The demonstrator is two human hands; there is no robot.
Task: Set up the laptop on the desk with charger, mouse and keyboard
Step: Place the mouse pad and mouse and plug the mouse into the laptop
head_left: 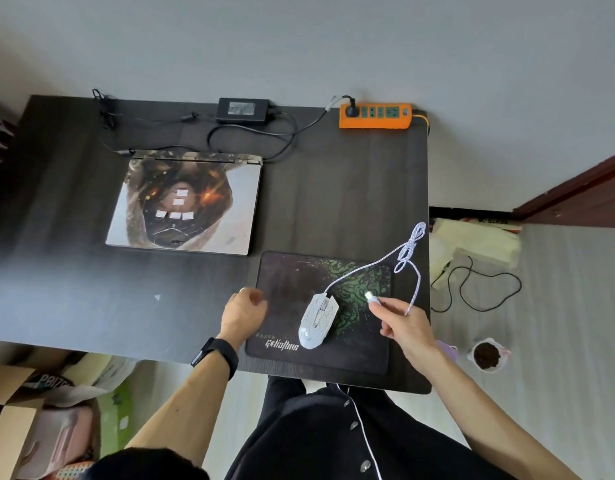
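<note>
Boxes (29, 403) of cardboard sit on the floor at the far left, below the desk's near edge. On the dark desk (334, 188) the laptop (185, 206) lies shut, its lid covered with a printed skin and five small white stickers. Behind it, near the wall, the charger (242, 110) brick rests flat; one lead runs left and loops round to the laptop's back left corner, and the other runs right to a plug in the orange strip (375, 116) at the desk's back right corner. Nearer the person, the left hand (243, 313), with a black band on its wrist, rests on the desk at the left edge of the mousepad (292, 282), fingers curled in loosely and holding nothing. The white mouse (318, 322) sits on the pad, just right of that hand and not touched by it. Its white braided cable (408, 251) leads up and right from the mouse's nose, makes a bundled loop near the desk's right edge, then drops back toward the person. The right hand (406, 323) pinches the cable's end between thumb and fingers, with the USB plug (369, 295) pointing left above the pad, apart from the mouse. On the floor right of the desk lie a black wire (486, 289) and a cup (488, 355). No keyboard is visible.
</note>
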